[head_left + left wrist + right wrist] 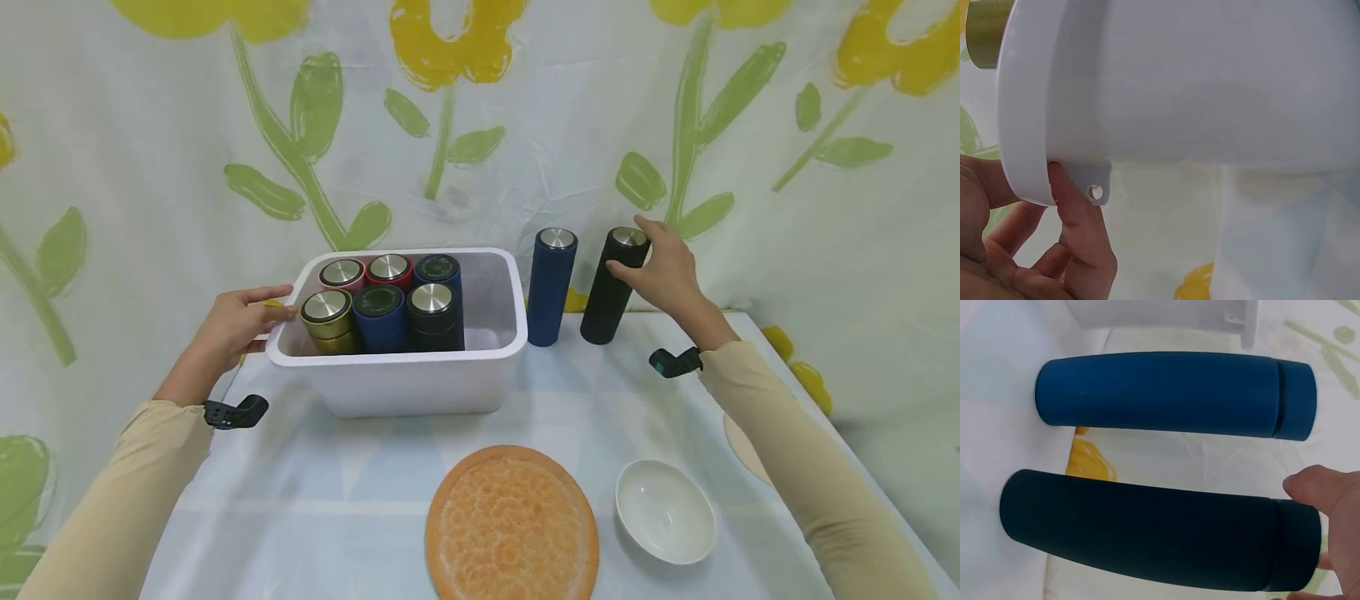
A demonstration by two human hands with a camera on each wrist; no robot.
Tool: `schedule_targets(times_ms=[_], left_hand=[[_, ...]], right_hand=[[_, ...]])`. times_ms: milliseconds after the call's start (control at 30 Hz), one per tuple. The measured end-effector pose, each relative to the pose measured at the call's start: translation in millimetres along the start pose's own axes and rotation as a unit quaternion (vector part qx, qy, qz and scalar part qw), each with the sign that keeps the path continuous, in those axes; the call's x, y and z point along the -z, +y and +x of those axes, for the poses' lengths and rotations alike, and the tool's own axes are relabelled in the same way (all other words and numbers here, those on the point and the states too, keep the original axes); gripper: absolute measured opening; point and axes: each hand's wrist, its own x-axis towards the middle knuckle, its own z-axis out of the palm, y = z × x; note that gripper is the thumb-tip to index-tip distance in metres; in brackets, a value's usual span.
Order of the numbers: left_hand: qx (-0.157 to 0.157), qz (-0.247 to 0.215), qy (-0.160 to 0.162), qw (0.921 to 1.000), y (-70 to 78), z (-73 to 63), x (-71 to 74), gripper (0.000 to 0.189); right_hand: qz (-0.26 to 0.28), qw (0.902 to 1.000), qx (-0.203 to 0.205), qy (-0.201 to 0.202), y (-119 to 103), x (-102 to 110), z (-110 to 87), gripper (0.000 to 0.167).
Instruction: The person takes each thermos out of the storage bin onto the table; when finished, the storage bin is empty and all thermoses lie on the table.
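Note:
My left hand (238, 325) grips the left rim of a white plastic bin (405, 385), fingers tucked by the small holed tab (1095, 187) under its lip. Inside the bin's left and middle stand several vacuum flasks, among them a gold one (330, 323), a pink one (342, 275) and a red one (390, 272). On the right, my right hand (663, 271) holds the capped top of a tall black vacuum flask (1147, 531), thumb on one side and fingers round the other. This flask stands on the table beside a tall blue flask (551, 287).
A round, bread-patterned mat (512, 525) lies at the front of the table (300, 500). To its right is a white bowl (666, 512), with a pale round object (742, 446) partly behind my right forearm. A flower-printed curtain (555, 125) hangs behind the table.

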Motion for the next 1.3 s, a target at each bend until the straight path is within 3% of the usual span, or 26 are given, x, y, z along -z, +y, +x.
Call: schedule_targets(times_ms=[567,1300], left_hand=[[-0.002,0.002,-0.012,0.9999,-0.3,1.3,2.7,0.065],[0.002,-0.002,-0.011,0.9999,2.3,0.3,-0.8,0.062]], right_hand=[[0.012,0.9967,0.055,0.059,-27,20,-9.2,0.074],[0.03,0.9894,0.126,0.067,-69,22,-11.6,0.071]])
